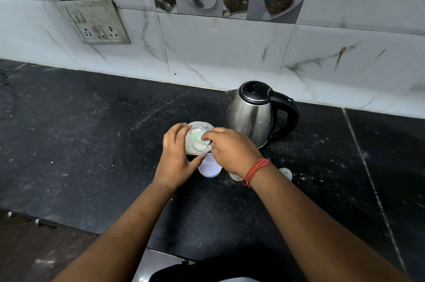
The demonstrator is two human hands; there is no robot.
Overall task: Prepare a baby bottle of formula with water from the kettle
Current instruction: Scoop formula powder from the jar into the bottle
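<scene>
Bottle (pixel 198 138) stood mid-worktop (pixel 92 143) beside kettle (pixel 250 114) | my left hand (pixel 176 155) wrapped its clear wall | my right hand (pixel 230 148) pinched something at its mouth | judged it light, rigid, slick; best gripped round the body.

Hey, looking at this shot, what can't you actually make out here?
- Head view: what the right hand pinches over the bottle; its fingers cover it.
- The bottle's contents are blurred.
- The small pale object beside the right wrist is partly hidden by the arm.
- The kettle has a closed lid, so its water level is unseen.
</scene>
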